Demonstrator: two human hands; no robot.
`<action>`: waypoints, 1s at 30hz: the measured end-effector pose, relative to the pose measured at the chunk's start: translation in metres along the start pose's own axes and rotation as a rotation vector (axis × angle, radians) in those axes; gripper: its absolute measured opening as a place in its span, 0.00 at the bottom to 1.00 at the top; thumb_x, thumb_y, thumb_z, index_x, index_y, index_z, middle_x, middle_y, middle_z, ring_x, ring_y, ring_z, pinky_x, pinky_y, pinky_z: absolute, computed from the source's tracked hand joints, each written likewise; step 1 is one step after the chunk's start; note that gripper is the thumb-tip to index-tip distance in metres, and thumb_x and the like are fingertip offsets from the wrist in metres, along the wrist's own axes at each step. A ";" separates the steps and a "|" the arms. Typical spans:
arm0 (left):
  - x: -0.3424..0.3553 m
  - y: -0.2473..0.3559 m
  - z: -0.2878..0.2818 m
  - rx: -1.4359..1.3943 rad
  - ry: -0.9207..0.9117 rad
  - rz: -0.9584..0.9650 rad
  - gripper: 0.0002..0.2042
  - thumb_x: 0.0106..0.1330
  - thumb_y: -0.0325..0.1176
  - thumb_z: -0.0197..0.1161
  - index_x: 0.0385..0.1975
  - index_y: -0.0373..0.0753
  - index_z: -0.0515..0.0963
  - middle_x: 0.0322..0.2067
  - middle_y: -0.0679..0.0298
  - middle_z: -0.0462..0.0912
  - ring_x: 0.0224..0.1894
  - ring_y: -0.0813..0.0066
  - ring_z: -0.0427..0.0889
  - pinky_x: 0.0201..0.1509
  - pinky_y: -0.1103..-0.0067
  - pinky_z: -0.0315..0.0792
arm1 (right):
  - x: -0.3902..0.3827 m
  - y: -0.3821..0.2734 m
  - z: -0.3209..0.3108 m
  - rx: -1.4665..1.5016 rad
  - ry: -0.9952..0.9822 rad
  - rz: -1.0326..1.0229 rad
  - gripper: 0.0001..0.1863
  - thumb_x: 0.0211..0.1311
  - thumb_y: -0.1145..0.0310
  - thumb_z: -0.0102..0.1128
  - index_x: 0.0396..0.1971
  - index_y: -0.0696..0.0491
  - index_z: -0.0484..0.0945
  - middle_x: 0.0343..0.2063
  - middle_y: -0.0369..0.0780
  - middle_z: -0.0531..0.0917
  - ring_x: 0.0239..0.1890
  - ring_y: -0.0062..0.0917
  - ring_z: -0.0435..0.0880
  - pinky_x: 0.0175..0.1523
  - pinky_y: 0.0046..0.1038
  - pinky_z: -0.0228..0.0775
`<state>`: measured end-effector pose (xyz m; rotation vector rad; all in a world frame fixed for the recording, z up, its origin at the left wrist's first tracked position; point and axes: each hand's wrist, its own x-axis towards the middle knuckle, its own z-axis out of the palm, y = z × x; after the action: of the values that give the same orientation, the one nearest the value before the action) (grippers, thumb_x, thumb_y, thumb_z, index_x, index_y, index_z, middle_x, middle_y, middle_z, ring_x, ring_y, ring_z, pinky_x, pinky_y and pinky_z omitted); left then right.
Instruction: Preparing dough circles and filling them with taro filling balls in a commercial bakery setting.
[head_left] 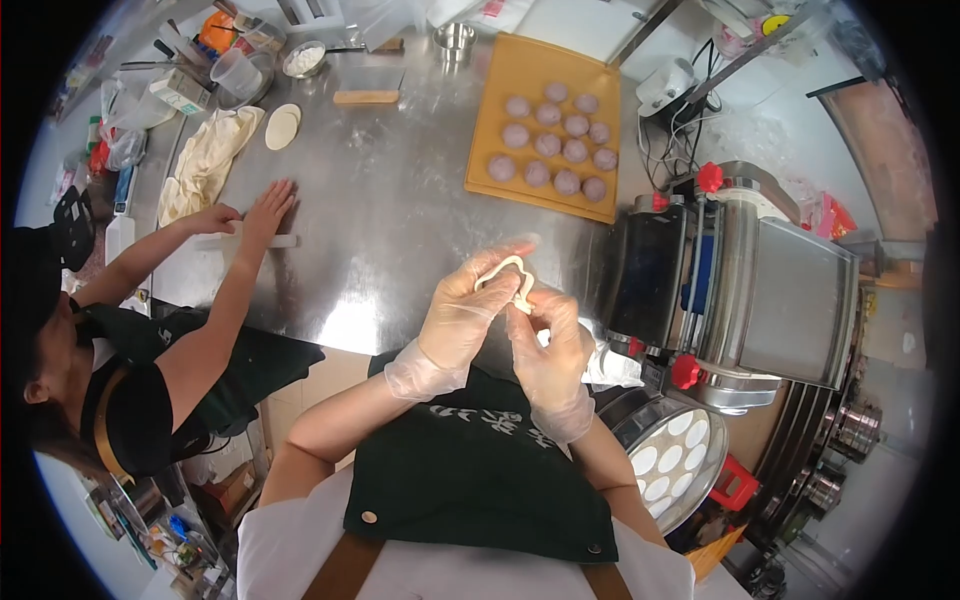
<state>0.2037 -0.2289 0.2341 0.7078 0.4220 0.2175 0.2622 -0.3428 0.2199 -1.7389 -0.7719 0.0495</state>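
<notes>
Both my hands wear clear plastic gloves and meet in front of my apron, close to the steel table's near edge. Cupped in my left hand [455, 315] is a pale dough wrapper [521, 266], its rim standing up in a wavy ring. The thumb reaches into the ring; whatever lies inside is hidden. My right hand [552, 345] pinches the wrapper's right edge between thumb and fingers. Beyond my hands, a yellow-tan tray [480, 110] carries rows of round purple balls [547, 145].
At left, a co-worker's hands [265, 210] press a rolling pin [285, 241] beside piled dough [210, 160] and flat dough rounds [283, 127]. A dough scraper [366, 97] lies farther back. On the right stand a roller machine [790, 290] and, below it, a round steamer [712, 470] with white discs.
</notes>
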 end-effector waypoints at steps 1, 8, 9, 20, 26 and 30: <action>0.001 0.002 0.001 0.107 0.016 0.031 0.18 0.68 0.26 0.55 0.58 0.36 0.70 0.46 0.65 0.75 0.49 0.81 0.73 0.55 0.81 0.68 | 0.003 -0.003 0.001 0.028 0.009 0.048 0.13 0.52 0.80 0.66 0.38 0.58 0.75 0.21 0.42 0.82 0.20 0.24 0.82 0.25 0.22 0.72; 0.002 0.014 -0.005 0.269 -0.131 0.001 0.16 0.70 0.29 0.52 0.56 0.37 0.72 0.60 0.60 0.68 0.60 0.74 0.68 0.63 0.77 0.62 | 0.008 0.000 -0.011 -0.252 -0.097 -0.179 0.14 0.53 0.79 0.66 0.40 0.58 0.74 0.22 0.43 0.81 0.19 0.30 0.82 0.23 0.26 0.73; 0.002 0.014 -0.007 0.270 -0.131 0.001 0.16 0.70 0.29 0.52 0.56 0.37 0.72 0.60 0.60 0.68 0.60 0.74 0.68 0.63 0.77 0.62 | 0.011 -0.001 -0.011 -0.227 -0.089 -0.250 0.15 0.53 0.79 0.65 0.40 0.58 0.74 0.22 0.44 0.81 0.19 0.31 0.82 0.23 0.26 0.73; 0.011 0.018 -0.014 1.000 -0.279 0.441 0.19 0.70 0.29 0.52 0.60 0.37 0.68 0.54 0.57 0.74 0.64 0.67 0.64 0.62 0.73 0.64 | 0.010 -0.004 -0.010 -0.220 -0.094 -0.201 0.16 0.53 0.80 0.65 0.42 0.60 0.74 0.23 0.44 0.82 0.19 0.29 0.82 0.24 0.25 0.73; -0.004 -0.014 0.011 0.204 0.114 0.255 0.19 0.69 0.25 0.51 0.60 0.38 0.69 0.60 0.59 0.67 0.65 0.71 0.62 0.63 0.77 0.62 | 0.003 0.002 0.001 -0.085 0.017 -0.143 0.14 0.54 0.80 0.65 0.40 0.60 0.74 0.22 0.43 0.82 0.20 0.29 0.83 0.24 0.26 0.74; 0.003 -0.012 0.002 0.513 0.010 0.456 0.19 0.68 0.23 0.52 0.59 0.41 0.71 0.65 0.57 0.60 0.64 0.71 0.63 0.61 0.77 0.65 | 0.011 -0.005 -0.004 -0.140 -0.059 -0.156 0.14 0.53 0.81 0.64 0.40 0.60 0.73 0.21 0.43 0.81 0.19 0.31 0.83 0.23 0.27 0.73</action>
<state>0.2079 -0.2380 0.2261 1.3072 0.3216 0.5536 0.2703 -0.3403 0.2297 -1.8097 -0.9720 -0.0608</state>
